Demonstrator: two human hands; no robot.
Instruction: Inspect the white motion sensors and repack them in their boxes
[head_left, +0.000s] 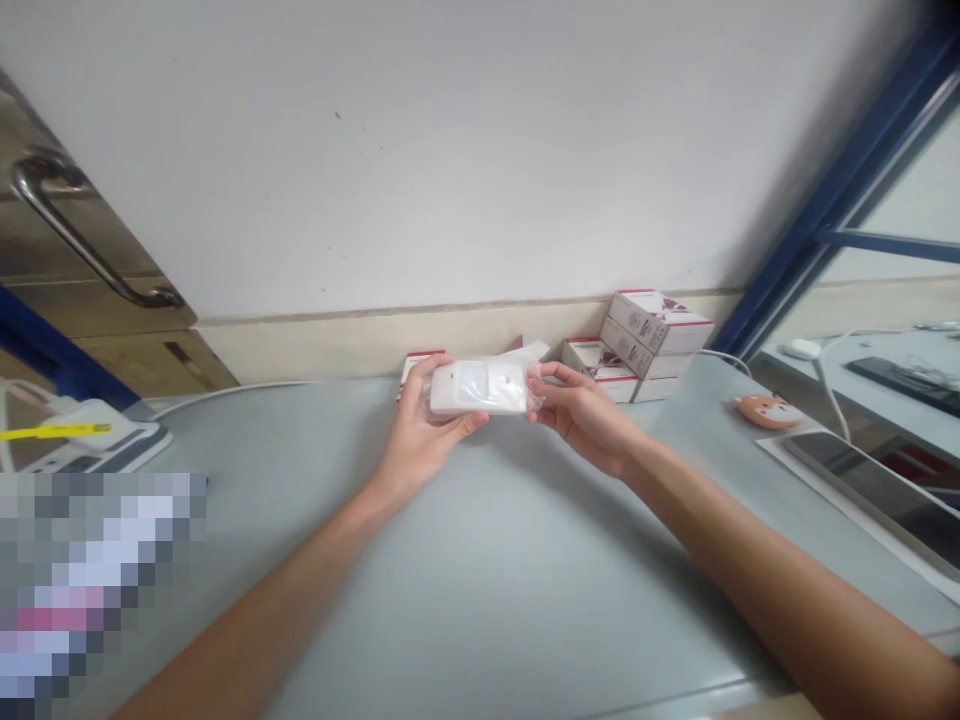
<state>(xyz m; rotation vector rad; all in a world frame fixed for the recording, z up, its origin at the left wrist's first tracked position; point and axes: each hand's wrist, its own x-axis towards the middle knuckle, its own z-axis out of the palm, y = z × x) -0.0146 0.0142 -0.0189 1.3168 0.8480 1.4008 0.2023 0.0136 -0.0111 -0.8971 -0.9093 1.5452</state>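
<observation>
A small white plastic device (480, 388) in a clear plastic wrapper is held above the grey table (480, 560), near the wall. My left hand (420, 435) is wrapped round its left end, thumb over the top. My right hand (581, 412) pinches the wrapper at its right end with the fingertips. Behind the device, a white box with red trim (412, 365) lies on the table, mostly hidden.
Stacked white and red boxes (645, 340) stand against the wall at the back right. A small orange figure (769, 410) and a flat dark tablet (870, 490) lie at the right. A white scale-like device (90, 440) sits at the left. A blue frame (832, 200) rises at the right.
</observation>
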